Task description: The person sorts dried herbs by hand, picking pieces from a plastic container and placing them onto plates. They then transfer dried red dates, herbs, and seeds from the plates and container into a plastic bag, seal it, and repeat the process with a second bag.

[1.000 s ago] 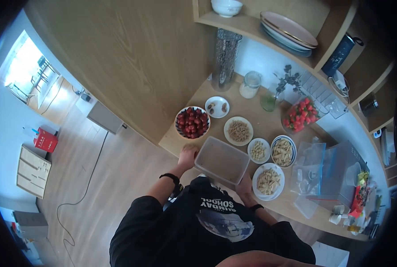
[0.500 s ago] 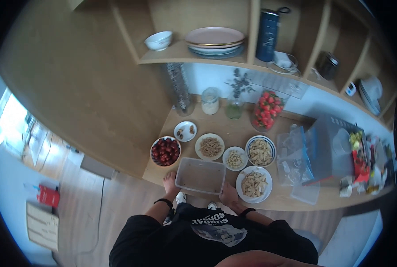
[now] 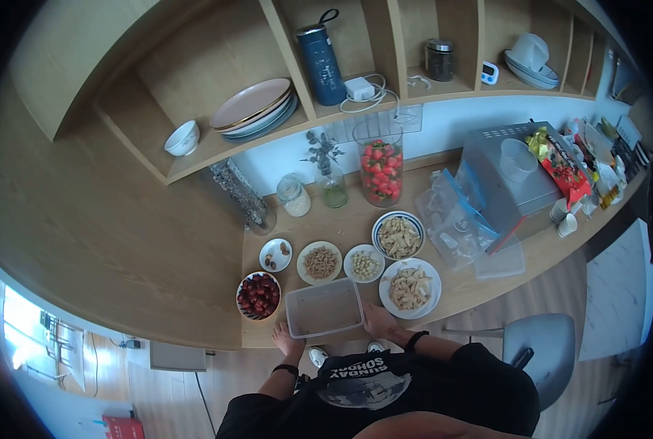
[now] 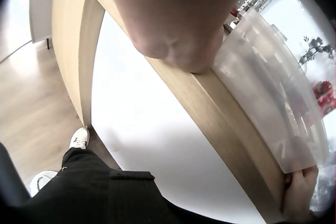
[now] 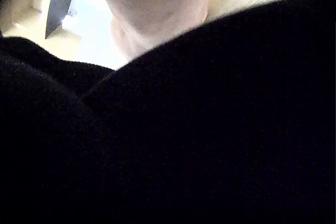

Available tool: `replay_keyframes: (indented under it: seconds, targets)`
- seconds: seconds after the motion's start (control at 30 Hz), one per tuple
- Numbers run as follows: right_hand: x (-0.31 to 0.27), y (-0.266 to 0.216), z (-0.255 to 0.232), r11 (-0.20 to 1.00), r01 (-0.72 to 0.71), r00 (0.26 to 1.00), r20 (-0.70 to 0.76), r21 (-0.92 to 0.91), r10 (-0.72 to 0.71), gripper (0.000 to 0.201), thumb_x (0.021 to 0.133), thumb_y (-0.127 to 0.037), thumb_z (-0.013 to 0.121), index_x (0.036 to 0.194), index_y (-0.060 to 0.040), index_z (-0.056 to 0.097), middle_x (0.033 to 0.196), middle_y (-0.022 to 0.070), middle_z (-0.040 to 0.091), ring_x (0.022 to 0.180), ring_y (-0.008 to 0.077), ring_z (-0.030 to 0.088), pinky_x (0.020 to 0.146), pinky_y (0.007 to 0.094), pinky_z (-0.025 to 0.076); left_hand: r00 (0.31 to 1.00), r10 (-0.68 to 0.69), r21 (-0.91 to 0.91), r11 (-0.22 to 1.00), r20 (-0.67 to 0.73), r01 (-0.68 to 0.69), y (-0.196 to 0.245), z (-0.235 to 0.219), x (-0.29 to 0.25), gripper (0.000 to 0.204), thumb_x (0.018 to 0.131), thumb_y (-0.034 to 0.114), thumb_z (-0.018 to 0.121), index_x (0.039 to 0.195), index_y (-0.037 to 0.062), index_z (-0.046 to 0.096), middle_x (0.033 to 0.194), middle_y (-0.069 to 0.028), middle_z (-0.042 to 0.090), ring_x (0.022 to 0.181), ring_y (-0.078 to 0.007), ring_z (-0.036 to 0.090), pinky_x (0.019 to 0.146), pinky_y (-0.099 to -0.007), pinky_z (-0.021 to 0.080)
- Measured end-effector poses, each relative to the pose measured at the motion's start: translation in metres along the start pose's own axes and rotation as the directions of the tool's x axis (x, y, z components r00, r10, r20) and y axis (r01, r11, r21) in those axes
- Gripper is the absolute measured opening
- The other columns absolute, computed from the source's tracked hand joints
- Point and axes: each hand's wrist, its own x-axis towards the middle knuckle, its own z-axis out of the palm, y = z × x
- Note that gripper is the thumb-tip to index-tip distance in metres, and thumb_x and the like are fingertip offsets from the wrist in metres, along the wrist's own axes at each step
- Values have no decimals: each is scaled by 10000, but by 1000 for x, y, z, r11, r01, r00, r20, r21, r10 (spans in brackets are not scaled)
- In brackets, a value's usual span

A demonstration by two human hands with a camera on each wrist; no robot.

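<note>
My left fingers rest on the desk's front edge near its left corner; my right fingers lie farther right along that edge. My left forearm and right forearm slant inward.

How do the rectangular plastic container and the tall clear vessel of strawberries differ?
The plastic container is low and rectangular; the tall vessel is round and upright. The plastic container looks empty, while the tall vessel is mostly filled with strawberries. The plastic container is near the counter's front edge, between the left hand and right hand; the tall vessel stands toward the back. Both have see-through walls.
</note>
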Motion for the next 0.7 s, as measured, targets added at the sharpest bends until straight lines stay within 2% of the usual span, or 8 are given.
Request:
replay_keyframes:
  seconds: [0.07,0.27,0.4,0.47,0.53,0.57,0.63,0.7]
  targets:
    - [-1,1,2,999,-3,998,55,-35,5,489,874,-113,543,1342,-18,437,1007,271,645,890,473,631,774,542,526,1000,15,-5,1000,6,-15,-3,4,0,350,789,301,670,986,36,553,1091,-210,556,1086,-409,514,915,-510,399]
    - [-1,-1,6,999,-32,999,-28,-14,31,430,874,-95,534,1289,-14,459,992,265,641,901,469,631,794,545,518,996,52,28,998,67,-54,-11,10,6,324,825,299,642,992,36,556,1115,-210,555,1106,-412,512,915,-513,408]
    - [0,6,13,999,8,999,-53,-36,-10,400,868,-89,534,1255,-14,469,1026,266,631,921,465,628,806,535,518,944,245,116,954,223,-275,-13,2,16,414,817,291,652,1129,30,573,1174,-204,555,1149,-405,509,980,-510,407]
    - [0,10,17,993,-105,994,22,-46,106,376,859,-86,538,1222,-11,475,1045,263,621,930,464,625,815,527,520,923,297,108,938,245,-331,-21,6,26,464,810,284,661,1186,28,572,1190,-202,555,1159,-403,507,1001,-509,406]
    - [-1,0,10,991,-120,992,18,-52,121,355,858,-84,535,1201,-10,478,1035,259,620,926,465,625,813,529,520,831,435,9,885,346,-466,-27,7,37,584,781,289,690,1283,28,544,1226,-203,549,1175,-411,499,1022,-517,399]
    - [0,-5,7,990,-133,991,15,-55,134,334,856,-82,532,1179,-9,482,1025,255,620,922,467,625,811,530,519,829,438,1,884,349,-468,-30,8,41,584,781,289,690,1283,28,544,1226,-203,549,1175,-411,499,1022,-517,399]
    - [2,-6,4,990,-123,992,12,-70,124,324,860,-85,527,1172,-10,483,1020,254,619,922,467,624,809,533,518,736,350,43,889,580,-457,-23,2,52,639,747,296,720,1301,34,539,1254,-207,539,1187,-416,492,1028,-529,395]
    - [-2,-7,6,989,-125,992,23,-84,127,313,864,-88,523,1165,-10,485,1016,253,618,922,467,624,807,537,516,775,339,-51,927,533,-370,-19,-1,49,651,736,304,727,1301,40,540,1257,-205,538,1186,-418,491,1028,-529,394]
